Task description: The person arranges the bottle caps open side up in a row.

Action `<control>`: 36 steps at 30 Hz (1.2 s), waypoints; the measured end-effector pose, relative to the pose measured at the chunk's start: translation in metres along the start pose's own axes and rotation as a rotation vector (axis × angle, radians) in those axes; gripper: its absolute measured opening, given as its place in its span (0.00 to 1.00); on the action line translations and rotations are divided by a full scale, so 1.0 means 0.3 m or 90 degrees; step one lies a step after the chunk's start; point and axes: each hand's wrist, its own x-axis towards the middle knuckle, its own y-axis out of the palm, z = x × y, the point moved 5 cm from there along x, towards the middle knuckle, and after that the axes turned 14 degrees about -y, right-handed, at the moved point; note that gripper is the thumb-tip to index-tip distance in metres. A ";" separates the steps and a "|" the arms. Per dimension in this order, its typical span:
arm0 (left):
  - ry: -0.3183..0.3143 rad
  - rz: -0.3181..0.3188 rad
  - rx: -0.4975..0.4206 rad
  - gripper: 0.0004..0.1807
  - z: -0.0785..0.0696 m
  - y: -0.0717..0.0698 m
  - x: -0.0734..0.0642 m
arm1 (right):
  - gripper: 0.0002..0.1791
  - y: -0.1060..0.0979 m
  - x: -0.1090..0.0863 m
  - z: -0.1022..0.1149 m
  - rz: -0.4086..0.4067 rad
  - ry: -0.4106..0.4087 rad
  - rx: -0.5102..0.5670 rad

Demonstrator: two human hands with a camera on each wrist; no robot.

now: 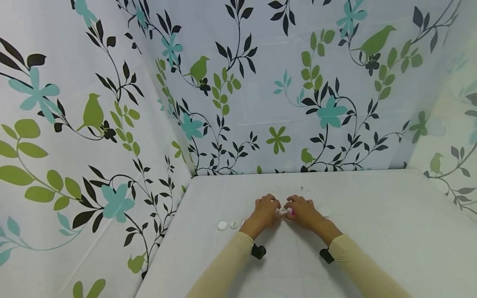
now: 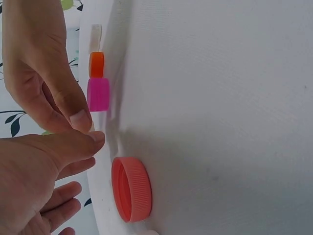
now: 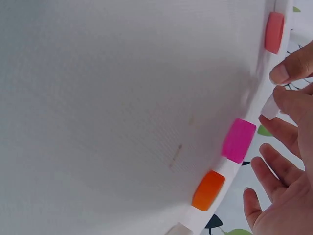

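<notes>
In the right wrist view, my right hand point(image 3: 291, 161) pinches a small white cap point(image 3: 269, 108) between thumb and forefinger. The other fingers spread apart below it. My left hand point(image 2: 39, 176) meets the right one, thumb tip close against the right thumb; whether it also grips the cap I cannot tell. Seen from the head, both hands bend over the white table, fingertips almost together. A magenta cap point(image 3: 239, 141) stands on edge beside my right fingers, with an orange cap point(image 3: 209, 191) further right. Just left of my left fingers is a salmon ridged cap point(image 2: 132, 190), also on edge.
Further left on the table point(image 1: 354, 194) lie a round white cap point(image 1: 222, 225) and a smaller white cap point(image 1: 234, 225). A whitish cap point(image 2: 95, 38) comes after the orange one. Leaf-and-bird patterned cloth point(image 1: 238, 82) hangs behind the table and along both sides.
</notes>
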 end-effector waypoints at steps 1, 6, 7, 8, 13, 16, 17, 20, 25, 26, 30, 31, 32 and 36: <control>0.001 0.001 -0.004 0.15 0.003 -0.002 -0.002 | 0.14 -0.004 -0.001 0.001 0.001 0.001 -0.001; 0.004 0.007 -0.022 0.15 0.009 -0.001 -0.006 | 0.14 -0.026 -0.011 0.011 -0.001 0.007 0.008; 0.003 0.008 -0.026 0.16 0.009 0.001 -0.006 | 0.13 -0.029 -0.013 0.014 -0.002 0.007 0.010; 0.002 0.009 -0.032 0.16 0.009 0.003 -0.007 | 0.13 -0.030 -0.015 0.016 -0.003 0.007 0.012; -0.001 -0.004 -0.053 0.18 0.004 0.004 -0.017 | 0.15 -0.030 -0.019 0.023 -0.007 0.005 0.027; 0.005 -0.020 -0.062 0.18 0.000 0.003 -0.025 | 0.16 -0.028 -0.022 0.028 -0.008 0.001 0.041; 0.006 -0.025 -0.063 0.18 0.000 0.003 -0.027 | 0.16 -0.027 -0.023 0.030 -0.007 -0.001 0.043; 0.013 -0.035 -0.066 0.17 -0.002 0.005 -0.031 | 0.16 -0.025 -0.027 0.035 -0.010 -0.006 0.042; 0.022 -0.027 -0.071 0.16 -0.001 0.008 -0.036 | 0.14 -0.028 -0.043 0.039 -0.028 -0.016 0.055; 0.023 -0.022 -0.073 0.16 0.000 0.008 -0.038 | 0.13 -0.029 -0.047 0.039 -0.030 -0.019 0.064; 0.027 -0.004 -0.080 0.16 0.005 0.009 -0.047 | 0.14 -0.030 -0.062 0.038 -0.020 -0.028 0.089; 0.029 -0.002 -0.084 0.15 0.006 0.009 -0.049 | 0.14 -0.028 -0.065 0.036 -0.015 -0.027 0.095; 0.030 0.000 -0.086 0.15 0.007 0.009 -0.051 | 0.14 -0.026 -0.068 0.035 -0.009 -0.028 0.098; 0.037 0.009 -0.085 0.15 0.009 0.011 -0.060 | 0.14 -0.014 -0.075 0.030 0.006 -0.031 0.092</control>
